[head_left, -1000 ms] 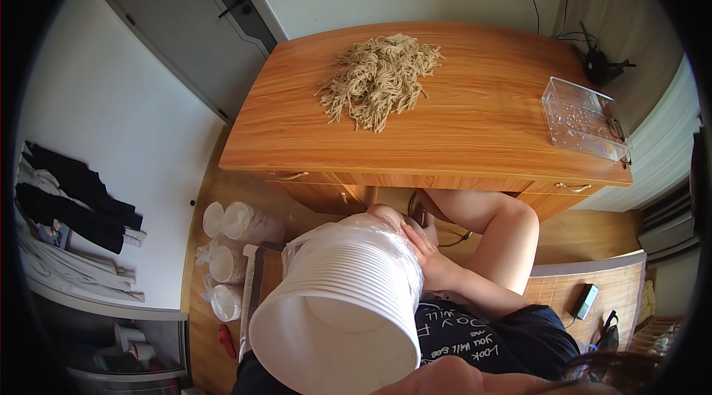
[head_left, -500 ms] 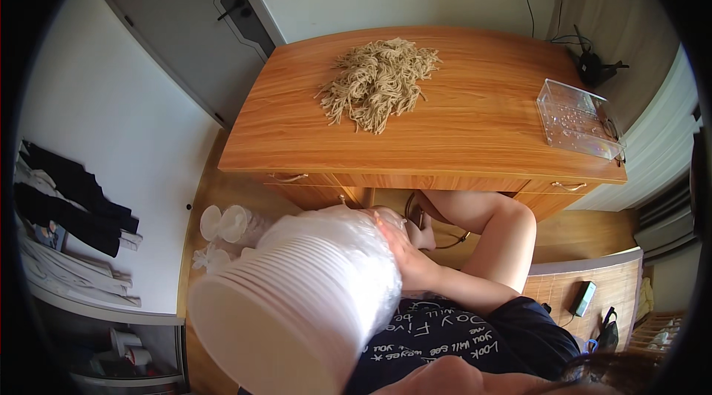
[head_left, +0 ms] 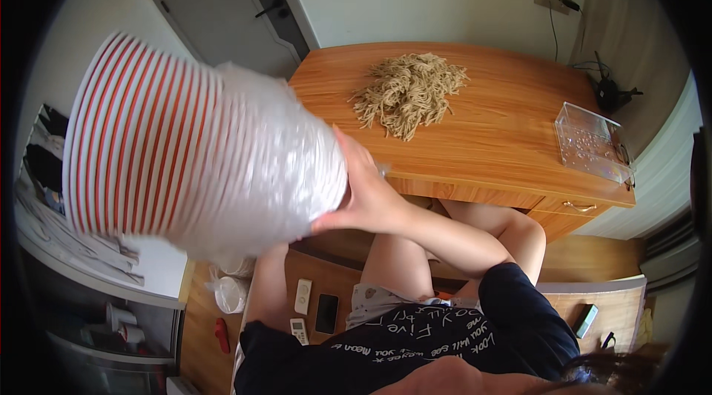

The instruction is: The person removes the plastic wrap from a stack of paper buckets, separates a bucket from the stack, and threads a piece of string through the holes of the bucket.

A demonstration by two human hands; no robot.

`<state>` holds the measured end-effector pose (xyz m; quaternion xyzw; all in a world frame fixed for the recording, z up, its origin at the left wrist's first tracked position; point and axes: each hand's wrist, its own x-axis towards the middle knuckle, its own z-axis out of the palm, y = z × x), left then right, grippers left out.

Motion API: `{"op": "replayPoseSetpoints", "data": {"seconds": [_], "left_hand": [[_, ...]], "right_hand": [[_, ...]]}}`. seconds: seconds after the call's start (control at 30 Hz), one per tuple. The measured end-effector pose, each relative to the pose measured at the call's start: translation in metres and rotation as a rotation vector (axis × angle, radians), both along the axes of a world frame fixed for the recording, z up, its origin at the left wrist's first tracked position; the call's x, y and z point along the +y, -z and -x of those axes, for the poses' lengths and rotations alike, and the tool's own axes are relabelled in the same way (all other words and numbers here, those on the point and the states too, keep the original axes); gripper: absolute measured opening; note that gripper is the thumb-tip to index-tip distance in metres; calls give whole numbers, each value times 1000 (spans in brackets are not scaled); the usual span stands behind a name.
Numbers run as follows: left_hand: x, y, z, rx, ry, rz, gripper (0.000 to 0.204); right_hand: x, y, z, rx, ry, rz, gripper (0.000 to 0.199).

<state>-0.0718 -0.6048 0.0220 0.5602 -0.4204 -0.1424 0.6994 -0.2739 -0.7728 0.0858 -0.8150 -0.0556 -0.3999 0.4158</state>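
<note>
A long stack of nested white disposable cups, some with red-striped rims, is raised slantwise across the left of the view. Crumpled clear plastic wrap covers its narrower half. My right hand grips the narrow end, thumb below and fingers over the top. My left forearm rises from below to the underside of the stack, and the stack hides the left hand's fingers. Beyond my right hand, a tangled heap of beige cords lies on the wooden desk.
A clear plastic box stands at the desk's right end, with a black device behind it. Beside my left arm lie a dark phone and two white remotes. A bagged white container and a red object are on the floor.
The stack has swung up and to the left, from low in front of me with its wide end toward me. My right hand has moved up with it. My left forearm now shows.
</note>
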Motion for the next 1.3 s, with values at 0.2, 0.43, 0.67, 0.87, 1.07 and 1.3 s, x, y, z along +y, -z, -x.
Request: {"op": "replayPoseSetpoints", "data": {"seconds": [0.2,0.43,0.67,0.87,1.07,1.3], "left_hand": [[-14,-26,-2,5,-1,61,82],[-47,-17,-26,76,36,11,101],[-92,-3,-59,89,78,152,105],[-108,39,-95,-191,-50,36,97],[-83,44,-103,-845,-477,-494,111],[-82,-25,-73,-35,-26,97,107]], "right_hand": [[-29,-1,-62,-181,-103,-81,123],[-48,31,-91,-188,-332,-370,120],[-71,39,-120,-250,-183,-310,110],[-85,89,-140,70,228,-65,101],[-85,91,-137,311,451,26,98],[-78,83,-134,598,563,146,105]]}}
